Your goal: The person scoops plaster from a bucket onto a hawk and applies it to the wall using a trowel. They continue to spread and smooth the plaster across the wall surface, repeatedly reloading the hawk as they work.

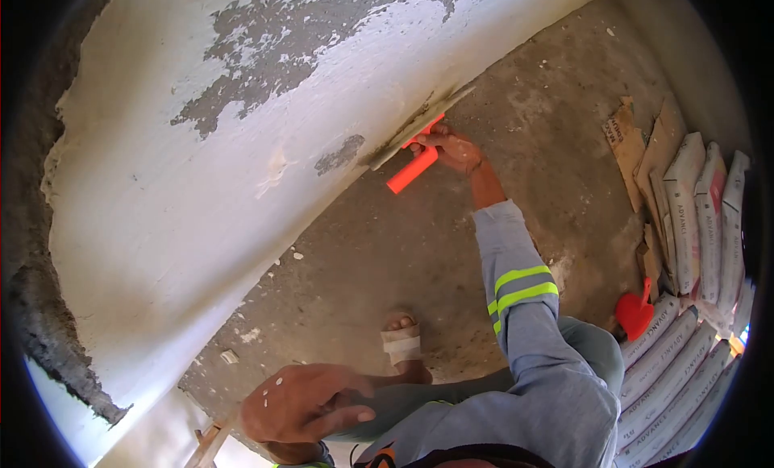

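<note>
Head camera view: the right hand [451, 149] is closed around the bright orange handle [414, 170] of a flat tool [461, 97]. The fingers curl around the part of the handle close to the blade, and the other end sticks out past them. The tool's long, thin blade is at the bottom edge of the white wall [242, 194], where the wall meets the floor [355, 266], and it runs along that edge. I cannot tell how hard it presses on the wall.

The left hand [310, 403] is well apart from the tool, near the person's leg. Its fingers are partly open and a bit bent. Its palm is hidden, so I cannot tell if it holds a thing. It has small white spots on its back.

The wall has rough grey patches [278, 53]. A foot [401, 339] with a pale strap across it is on the brown floor. Big bags [685, 214] stand by the floor's far right edge, with brown cardboard [625, 153] beside them. A red scoop [634, 315] is near the bags too.
</note>
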Action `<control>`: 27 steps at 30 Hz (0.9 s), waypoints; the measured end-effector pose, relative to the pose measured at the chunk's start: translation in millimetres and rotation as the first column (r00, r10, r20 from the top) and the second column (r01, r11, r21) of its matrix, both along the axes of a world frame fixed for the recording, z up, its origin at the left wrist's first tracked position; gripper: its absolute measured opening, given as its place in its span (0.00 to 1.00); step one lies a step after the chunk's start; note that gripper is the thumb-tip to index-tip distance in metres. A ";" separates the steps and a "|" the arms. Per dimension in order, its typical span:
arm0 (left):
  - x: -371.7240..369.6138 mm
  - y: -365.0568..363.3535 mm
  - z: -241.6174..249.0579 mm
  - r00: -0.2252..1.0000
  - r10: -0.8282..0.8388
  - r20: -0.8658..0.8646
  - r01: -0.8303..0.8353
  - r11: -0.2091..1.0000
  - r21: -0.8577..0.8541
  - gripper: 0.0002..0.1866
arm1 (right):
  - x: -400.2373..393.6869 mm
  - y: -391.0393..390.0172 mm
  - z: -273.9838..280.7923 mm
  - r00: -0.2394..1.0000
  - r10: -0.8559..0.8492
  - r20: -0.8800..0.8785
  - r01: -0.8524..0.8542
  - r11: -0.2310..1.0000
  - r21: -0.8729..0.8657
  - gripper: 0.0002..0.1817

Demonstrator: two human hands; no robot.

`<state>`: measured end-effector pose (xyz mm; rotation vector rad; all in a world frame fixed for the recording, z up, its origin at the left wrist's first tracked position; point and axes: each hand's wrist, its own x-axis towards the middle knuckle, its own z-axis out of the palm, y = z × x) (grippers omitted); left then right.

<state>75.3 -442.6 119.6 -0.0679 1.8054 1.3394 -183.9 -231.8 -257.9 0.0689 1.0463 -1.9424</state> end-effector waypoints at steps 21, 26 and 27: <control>-45.2 5.7 -56.7 0.992 -0.126 0.002 0.122 0.955 -0.269 0.12 | 60.1 51.0 23.4 0.977 -0.120 -0.179 0.142 0.983 0.114 0.21; -32.4 1.0 -49.4 0.998 -0.033 0.061 0.052 0.936 -0.349 0.13 | 25.4 33.3 3.7 0.932 0.072 -0.355 -0.011 0.985 0.171 0.16; -28.2 -1.3 -49.2 0.997 -0.022 0.070 0.046 0.929 -0.367 0.13 | 18.6 27.6 -13.3 0.971 0.036 -0.237 0.003 0.986 0.165 0.18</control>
